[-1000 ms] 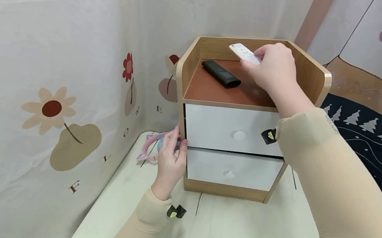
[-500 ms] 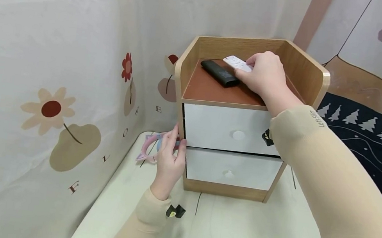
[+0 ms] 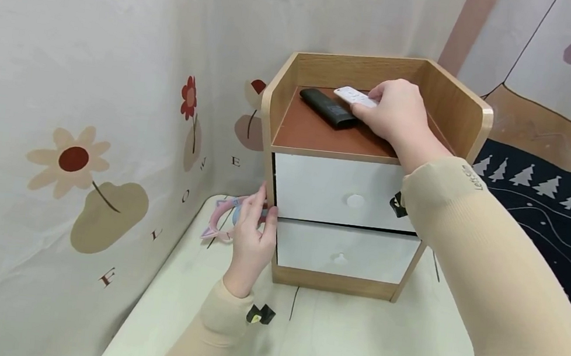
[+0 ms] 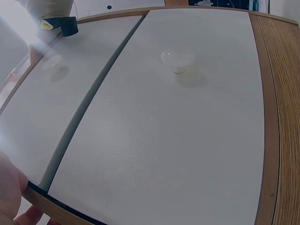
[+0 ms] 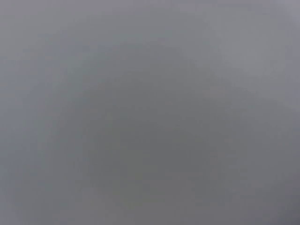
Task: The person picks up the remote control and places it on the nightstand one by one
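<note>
Lower than a second ago, the slim white remote control [image 3: 353, 96] now lies low over the reddish-brown top panel [image 3: 316, 137] of a light wood-toned cabinet [image 3: 329, 282], just beside a flat black plastic remote control [image 3: 327, 108]. Whether its underside meets the panel cannot be told. It sits in the right hand [image 3: 396, 108], whose grip is together on its near end, thumb and fingers pinching it. The left hand [image 3: 253, 242] stays at the cabinet's left side, its grip apart: straight fingers rest along the outer wall, thumb at the front edge. Below the top panel are a white upper drawer front [image 3: 321, 188] and a white lower drawer front [image 3: 314, 252], each with a round, pale knob. Partly behind the left hand, a pink cat-eared ring [image 3: 214, 217] lies on the pale surface [image 3: 340, 349]. The right wrist view is a grey blur.
</note>
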Demonstrator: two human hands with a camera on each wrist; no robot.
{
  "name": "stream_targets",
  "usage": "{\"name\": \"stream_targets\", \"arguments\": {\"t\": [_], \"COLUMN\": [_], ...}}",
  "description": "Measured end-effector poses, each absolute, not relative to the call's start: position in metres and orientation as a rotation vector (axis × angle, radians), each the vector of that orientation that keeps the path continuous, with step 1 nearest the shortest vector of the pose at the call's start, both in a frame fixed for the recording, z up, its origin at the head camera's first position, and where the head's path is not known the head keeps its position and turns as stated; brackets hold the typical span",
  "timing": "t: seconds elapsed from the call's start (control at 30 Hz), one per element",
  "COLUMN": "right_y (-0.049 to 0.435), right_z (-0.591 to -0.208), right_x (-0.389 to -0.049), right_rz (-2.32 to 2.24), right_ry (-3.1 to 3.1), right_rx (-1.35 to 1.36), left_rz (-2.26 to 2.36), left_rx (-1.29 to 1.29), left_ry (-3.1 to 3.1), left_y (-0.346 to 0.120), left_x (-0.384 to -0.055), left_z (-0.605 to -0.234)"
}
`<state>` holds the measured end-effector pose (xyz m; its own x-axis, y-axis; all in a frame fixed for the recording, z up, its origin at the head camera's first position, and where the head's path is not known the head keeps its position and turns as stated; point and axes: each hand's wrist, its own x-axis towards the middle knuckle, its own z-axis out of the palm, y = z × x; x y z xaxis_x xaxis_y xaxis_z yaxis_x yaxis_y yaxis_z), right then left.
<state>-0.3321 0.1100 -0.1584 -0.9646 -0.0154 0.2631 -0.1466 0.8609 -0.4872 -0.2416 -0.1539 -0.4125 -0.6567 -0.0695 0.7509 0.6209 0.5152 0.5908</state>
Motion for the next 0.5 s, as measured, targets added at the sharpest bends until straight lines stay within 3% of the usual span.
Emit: {"name": "stream_targets", "arguments": {"t": [0.5], "right_y": [0.1104], "right_z": [-0.1601], "right_x": [-0.3345], "right_rz": [0.766], "right_ry": [-2.831], "right_rx": [0.099], "left_rz": [-1.183], "left_rx": [-0.448], "left_ry": [-2.013], "left_y": [-0.1535], "left_x": [-0.2420], "left_z": [-0.4142]}}
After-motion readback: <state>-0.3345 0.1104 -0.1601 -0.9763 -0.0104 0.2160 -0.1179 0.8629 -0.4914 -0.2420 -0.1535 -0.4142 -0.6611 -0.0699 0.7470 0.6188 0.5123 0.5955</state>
